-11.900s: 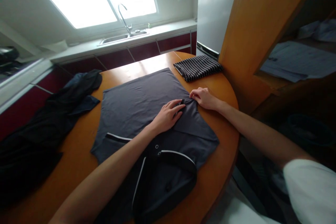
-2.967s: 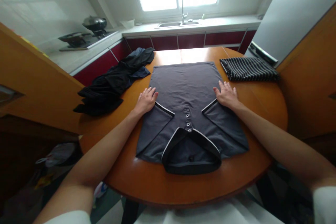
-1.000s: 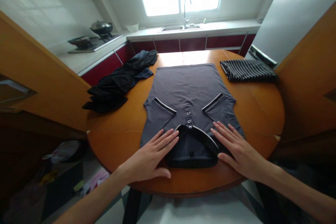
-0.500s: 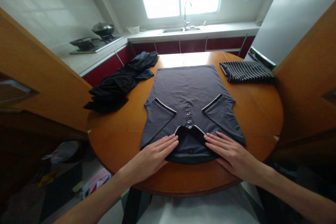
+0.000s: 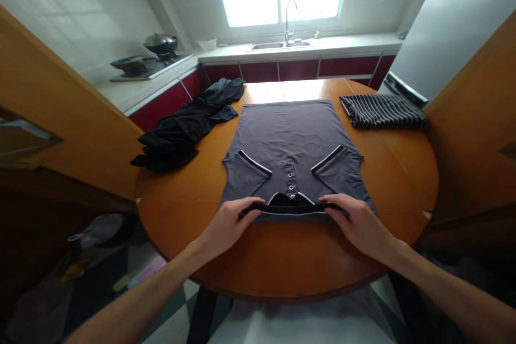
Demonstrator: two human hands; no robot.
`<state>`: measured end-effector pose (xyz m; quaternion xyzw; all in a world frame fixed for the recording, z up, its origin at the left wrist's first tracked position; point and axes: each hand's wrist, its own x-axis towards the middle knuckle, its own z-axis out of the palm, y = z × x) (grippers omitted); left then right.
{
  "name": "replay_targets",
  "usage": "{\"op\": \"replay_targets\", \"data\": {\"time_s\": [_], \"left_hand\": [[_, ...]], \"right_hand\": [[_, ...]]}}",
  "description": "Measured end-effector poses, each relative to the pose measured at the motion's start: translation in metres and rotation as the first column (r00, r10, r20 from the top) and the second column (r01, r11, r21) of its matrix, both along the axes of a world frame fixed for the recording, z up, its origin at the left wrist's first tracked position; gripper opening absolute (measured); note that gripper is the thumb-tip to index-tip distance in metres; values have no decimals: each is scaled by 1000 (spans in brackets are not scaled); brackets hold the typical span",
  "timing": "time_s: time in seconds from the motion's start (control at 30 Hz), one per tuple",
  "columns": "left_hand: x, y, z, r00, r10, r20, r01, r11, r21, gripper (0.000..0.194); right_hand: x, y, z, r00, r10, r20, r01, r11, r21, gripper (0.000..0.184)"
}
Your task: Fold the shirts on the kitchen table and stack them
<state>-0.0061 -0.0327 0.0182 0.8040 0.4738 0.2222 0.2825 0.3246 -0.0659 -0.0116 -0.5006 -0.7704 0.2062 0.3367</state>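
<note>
A grey polo shirt (image 5: 286,129) lies spread on the round wooden table, its buttoned placket facing up and its collar end toward me. Both short sleeves, edged in black and white, are folded inward over the chest. My left hand (image 5: 229,224) pinches the left end of the dark collar (image 5: 292,208) between thumb and fingers. At the collar's right end, my right hand (image 5: 355,220) has the same kind of pinch. Between the two hands the collar band is stretched straight and raised on edge.
Dark crumpled clothes (image 5: 181,123) lie at the table's left edge. A striped folded cloth (image 5: 382,111) rests at the back right of the wooden table (image 5: 290,263). Beyond stand a counter with a sink (image 5: 268,45) and a stove with a pot (image 5: 161,44).
Both hands have gone from lying flat on the collar's front points to gripping its two ends. The back of the collar has been lifted and folded up, away from me.
</note>
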Motion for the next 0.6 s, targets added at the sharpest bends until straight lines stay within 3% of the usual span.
{"op": "replay_targets", "data": {"time_s": [0.23,0.4,0.5,0.6], "left_hand": [[4,8,-16,998,54,-42,-50,994,95,42],[0,10,-27,975,94,-201,-44,969,242,36],[0,6,-23,949,155,-275,-42,924,379,32],[5,-5,-12,956,120,-267,23,879,477,36]], "right_hand": [[-9,15,-5,981,-117,154,122,992,-21,34],[-9,18,-10,908,-254,334,213,965,155,32],[-7,15,-8,862,-321,393,238,940,246,30],[-10,3,-4,894,-307,327,208,929,306,27]]}}
